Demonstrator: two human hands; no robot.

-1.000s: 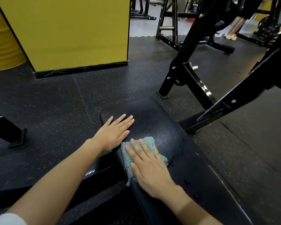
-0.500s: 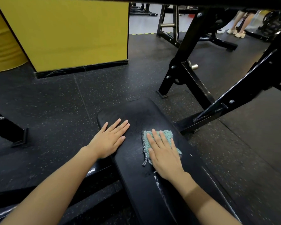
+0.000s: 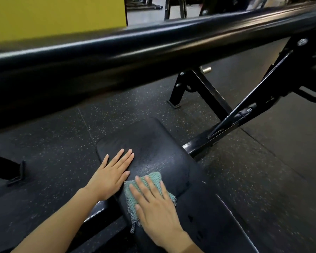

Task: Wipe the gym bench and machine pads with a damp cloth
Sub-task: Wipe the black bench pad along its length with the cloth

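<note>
A black padded bench (image 3: 153,143) runs from the lower right toward the middle of the view, with damp streaks on its far end. A teal cloth (image 3: 154,179) lies flat on the pad near its left edge. My right hand (image 3: 155,207) presses down on the cloth with the fingers spread, covering most of it. My left hand (image 3: 111,174) rests flat and open on the pad's left edge, just beside the cloth, holding nothing.
A thick black bar (image 3: 153,52) crosses the upper view close to the camera and hides much behind it. The black machine frame (image 3: 244,114) slants at the right, with a foot (image 3: 174,103) on the speckled rubber floor (image 3: 53,143). A yellow wall (image 3: 53,15) stands at the top left.
My right hand has slid the cloth from the pad's right side back to its left edge. The camera has dropped, so the black bar now fills the upper view. My left hand stays put.
</note>
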